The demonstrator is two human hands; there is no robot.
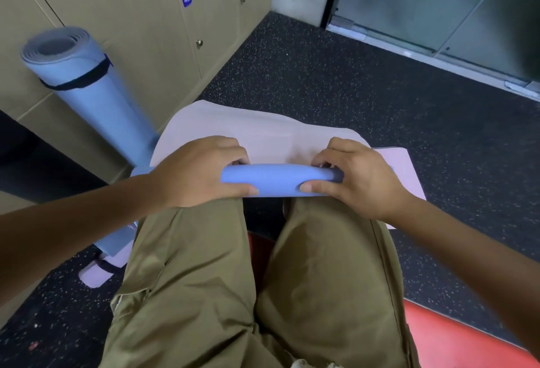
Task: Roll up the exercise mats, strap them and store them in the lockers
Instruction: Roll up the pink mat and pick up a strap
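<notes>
**As both hands clamp the started roll: mat, part-rolled**

While the left hand and right hand each curl around the narrow blue roll at the knees, fingers over the top and thumbs on the near side, the likely fault is uneven pressure, which would cone the roll.

Mat: pale inner face up, lying flat on the dark speckled floor, far edge slightly lifted.

Nearby: a strapped rolled mat leaning on the lockers.

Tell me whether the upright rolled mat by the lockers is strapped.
Yes: a black strap wraps around the upright rolled mat near its top.
</notes>
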